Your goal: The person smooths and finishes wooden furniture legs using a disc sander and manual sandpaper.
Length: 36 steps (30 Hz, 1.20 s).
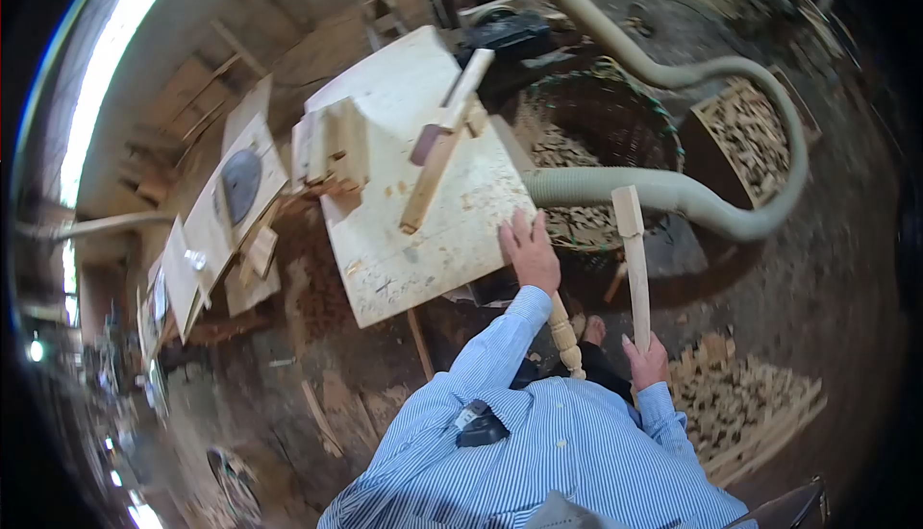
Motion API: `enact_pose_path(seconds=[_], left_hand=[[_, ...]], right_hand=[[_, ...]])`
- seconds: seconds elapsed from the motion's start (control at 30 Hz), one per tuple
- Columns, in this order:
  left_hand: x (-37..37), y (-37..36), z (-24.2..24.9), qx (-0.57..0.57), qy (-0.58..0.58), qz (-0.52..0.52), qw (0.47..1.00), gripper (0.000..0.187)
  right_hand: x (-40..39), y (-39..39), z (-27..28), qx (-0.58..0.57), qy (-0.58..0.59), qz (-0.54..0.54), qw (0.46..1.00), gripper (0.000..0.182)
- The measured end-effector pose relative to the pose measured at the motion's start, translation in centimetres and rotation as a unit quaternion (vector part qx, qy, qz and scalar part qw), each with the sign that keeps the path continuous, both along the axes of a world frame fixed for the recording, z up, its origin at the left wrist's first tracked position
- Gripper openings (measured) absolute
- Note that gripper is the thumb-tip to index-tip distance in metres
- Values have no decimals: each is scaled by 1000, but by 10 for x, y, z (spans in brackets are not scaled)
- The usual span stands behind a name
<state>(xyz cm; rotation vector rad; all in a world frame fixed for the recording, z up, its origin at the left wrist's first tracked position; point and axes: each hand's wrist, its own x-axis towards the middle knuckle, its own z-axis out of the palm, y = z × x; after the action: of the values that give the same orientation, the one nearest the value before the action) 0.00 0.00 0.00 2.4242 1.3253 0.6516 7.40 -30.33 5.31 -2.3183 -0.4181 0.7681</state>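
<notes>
My left hand point(533, 255) rests at the near right corner of a pale worktable point(385, 284), fingers stretched out and apart. Just below its wrist is a turned wooden spindle point(564, 339) with beaded rings; its upper end is hidden by the hand and sleeve. Wrapped round the lower end of a long wooden leg blank point(636, 274) is my right hand point(647, 360). The blank stands roughly upright, with a squared block at its top. On the worktable, a wooden fence point(433, 178) with a crosspiece lies beside a stack of wooden pieces point(336, 147).
A thick pale hose point(663, 191) curves past a woven basket point(673, 125) holding wood offcuts. A box of cut pieces point(745, 135) stands farther right. Stacked wooden blocks point(740, 404) lie on the floor at my right. Another table with a grey disc point(242, 186) is at the left.
</notes>
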Motion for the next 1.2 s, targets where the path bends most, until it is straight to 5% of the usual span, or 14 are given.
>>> enact_pose_path(seconds=[0.17, 0.57, 0.7, 0.83, 0.97, 1.03, 1.2], left_hand=[[-20, 8, 9, 24, -29, 13, 999, 44], [-9, 8, 13, -16, 1, 14, 1000, 56], [-12, 10, 5, 19, -12, -6, 1000, 59], [-10, 4, 10, 8, -26, 8, 1000, 61], [-15, 3, 7, 6, -33, 24, 999, 65], [-16, 2, 6, 21, -52, 22, 998, 66], [-12, -2, 13, -5, -22, 35, 999, 75]], right_hand=[[18, 36, -10, 94, 45, 38, 994, 38], [124, 29, -57, 44, 80, 138, 986, 44], [134, 13, -85, 107, 29, 151, 982, 43], [141, -3, -28, 51, 17, 178, 983, 43], [145, -1, -3, 161, 111, 167, 966, 45], [139, 7, 25, 62, 289, 79, 952, 35], [151, 10, -30, -61, 195, 123, 971, 34]])
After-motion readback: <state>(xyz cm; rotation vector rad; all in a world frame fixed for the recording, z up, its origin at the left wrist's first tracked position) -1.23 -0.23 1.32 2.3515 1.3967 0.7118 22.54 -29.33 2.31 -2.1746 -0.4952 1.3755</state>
